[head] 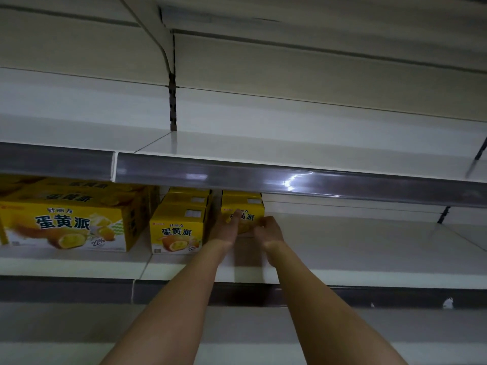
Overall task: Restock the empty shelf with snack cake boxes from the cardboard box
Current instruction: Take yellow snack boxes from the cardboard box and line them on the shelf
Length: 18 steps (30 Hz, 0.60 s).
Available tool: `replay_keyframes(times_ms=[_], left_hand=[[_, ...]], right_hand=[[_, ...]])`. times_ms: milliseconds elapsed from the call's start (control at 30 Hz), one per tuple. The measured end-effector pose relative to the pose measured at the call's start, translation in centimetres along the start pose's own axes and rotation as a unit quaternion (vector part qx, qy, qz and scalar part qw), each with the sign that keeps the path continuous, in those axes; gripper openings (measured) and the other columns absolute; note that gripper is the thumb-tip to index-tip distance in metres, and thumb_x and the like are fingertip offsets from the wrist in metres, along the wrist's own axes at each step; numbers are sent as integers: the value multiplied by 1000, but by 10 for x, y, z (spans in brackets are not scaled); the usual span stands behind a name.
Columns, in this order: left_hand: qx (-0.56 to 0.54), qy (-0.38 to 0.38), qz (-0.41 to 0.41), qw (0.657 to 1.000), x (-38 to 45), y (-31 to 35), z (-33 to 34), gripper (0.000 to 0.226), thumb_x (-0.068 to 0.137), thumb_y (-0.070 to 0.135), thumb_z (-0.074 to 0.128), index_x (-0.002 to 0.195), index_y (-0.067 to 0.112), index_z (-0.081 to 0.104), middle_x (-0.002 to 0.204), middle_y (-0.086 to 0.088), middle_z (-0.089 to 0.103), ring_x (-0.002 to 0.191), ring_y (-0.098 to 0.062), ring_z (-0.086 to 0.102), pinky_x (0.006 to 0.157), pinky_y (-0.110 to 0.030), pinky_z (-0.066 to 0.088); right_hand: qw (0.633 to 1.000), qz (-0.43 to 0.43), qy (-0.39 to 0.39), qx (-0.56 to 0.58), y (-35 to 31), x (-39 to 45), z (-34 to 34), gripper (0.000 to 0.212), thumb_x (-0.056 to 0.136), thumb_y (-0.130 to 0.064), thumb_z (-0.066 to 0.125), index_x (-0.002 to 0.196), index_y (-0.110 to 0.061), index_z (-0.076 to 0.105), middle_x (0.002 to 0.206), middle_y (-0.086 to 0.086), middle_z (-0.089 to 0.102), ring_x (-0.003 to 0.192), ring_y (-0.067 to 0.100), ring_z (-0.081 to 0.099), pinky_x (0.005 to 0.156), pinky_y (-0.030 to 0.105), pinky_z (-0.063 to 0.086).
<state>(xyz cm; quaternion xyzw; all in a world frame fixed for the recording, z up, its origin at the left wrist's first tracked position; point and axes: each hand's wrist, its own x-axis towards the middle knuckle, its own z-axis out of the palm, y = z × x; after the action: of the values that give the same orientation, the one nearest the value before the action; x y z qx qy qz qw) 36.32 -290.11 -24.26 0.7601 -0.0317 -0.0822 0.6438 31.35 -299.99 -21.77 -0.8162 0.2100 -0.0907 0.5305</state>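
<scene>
Both hands reach to a yellow snack cake box (243,208) deep on the shelf (342,248). The left hand (226,230) lies flat against its front; the right hand (271,230) curls, touching its lower edge.

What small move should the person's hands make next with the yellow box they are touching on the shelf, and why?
Probably push the yellow box straight back and release it. Both the left hand and right hand are on its front, it already sits on the shelf, in a second row beside the neighbouring row of boxes.

"蛋黄派", "22%" on yellow boxes (177,231)
</scene>
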Motion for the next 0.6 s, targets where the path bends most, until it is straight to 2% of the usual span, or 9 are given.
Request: replay_keyframes(times_ms=[133,233,300,400,500,533,600], left_hand=[[12,6,-15,1000,-6,2,0,60,95,56,37,146,23,31,146,-10,41,131,-31,42,108,-48,35],[40,13,-43,998,-17,4,0,60,98,52,35,148,22,26,148,-9,39,132,-32,41,105,-41,37],[67,15,-40,997,-26,5,0,58,99,51,32,149,22,26,149,-9,38,132,-31,41,104,-40,39],[99,37,-7,994,-39,3,-1,58,98,52,32,150,28,22,153,-7,32,134,-31,38,106,-42,39],[114,70,31,990,-53,7,-4,57,100,47,33,152,32,17,158,-4,19,140,-31,28,111,-45,32],[108,82,33,990,-59,8,-5,55,101,42,33,152,29,18,158,-4,18,140,-31,28,111,-41,30],[88,93,-2,992,-70,11,-6,52,102,39,32,150,17,28,152,-13,33,133,-33,38,99,-34,34]], right_hand=[[999,6,0,-33,-2,1,-5,36,90,-21,59,119,-2,52,121,14,59,110,28,56,78,28,42],[998,14,-6,-67,0,-3,-10,42,94,-27,54,127,-2,48,129,16,55,117,30,53,85,31,43],[997,19,-17,-74,3,-7,-12,42,95,-24,52,130,0,48,131,17,54,118,32,52,91,34,43],[996,19,-37,-83,5,-13,-14,35,95,-22,48,121,0,56,124,20,59,112,34,56,92,39,46],[996,15,-60,-71,4,-21,-18,33,96,-24,47,110,0,65,118,22,63,107,36,58,91,39,46],[995,9,-69,-67,3,-24,-20,33,96,-25,47,109,-1,66,118,21,63,107,35,58,88,37,45],[995,3,-81,-59,2,-30,-23,35,97,-29,48,109,-2,66,117,19,63,100,31,57,79,31,40]])
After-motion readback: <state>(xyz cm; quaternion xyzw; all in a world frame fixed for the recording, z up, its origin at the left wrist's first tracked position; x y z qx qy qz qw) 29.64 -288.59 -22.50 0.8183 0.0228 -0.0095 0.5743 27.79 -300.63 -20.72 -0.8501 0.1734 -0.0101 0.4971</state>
